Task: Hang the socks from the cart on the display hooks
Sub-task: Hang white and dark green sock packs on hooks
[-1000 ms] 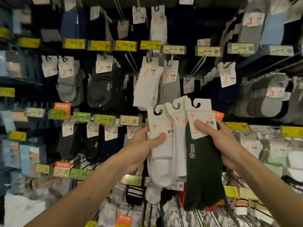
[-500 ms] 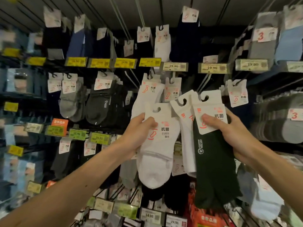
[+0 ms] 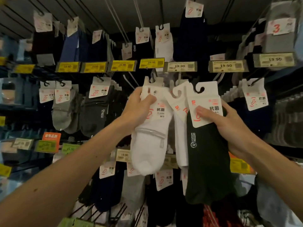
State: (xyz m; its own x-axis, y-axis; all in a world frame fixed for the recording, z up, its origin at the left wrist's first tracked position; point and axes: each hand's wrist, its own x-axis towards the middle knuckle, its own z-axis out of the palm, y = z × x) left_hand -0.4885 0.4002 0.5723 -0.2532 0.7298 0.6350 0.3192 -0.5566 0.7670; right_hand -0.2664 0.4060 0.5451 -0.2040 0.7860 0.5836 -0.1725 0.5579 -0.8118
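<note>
Both bare forearms reach up toward a wall of hanging socks. The left hand (image 3: 139, 108) grips a white sock pack (image 3: 147, 145) by its paper card, thumb curled across the front and fingers behind. It holds the card's top up among other white cards just below a yellow price label (image 3: 151, 63). Whether the cut-out sits on a hook cannot be told. The right hand (image 3: 226, 126) grips a dark sock pack (image 3: 208, 161), thumb pressed on the card's face and fingers wrapped round the back. The pack hangs down from the grip, its card cut-out free in the air. Between the two, a second white pack (image 3: 180, 136) is tucked partly behind the dark pack's card; what holds it is hidden. Wire display hooks (image 3: 138, 14) slant out overhead, most carrying carded socks. A pale price label (image 3: 179, 66) reading 19.90 sits just above the raised cards. Grey socks (image 3: 61, 115) hang well off to the left.
</note>
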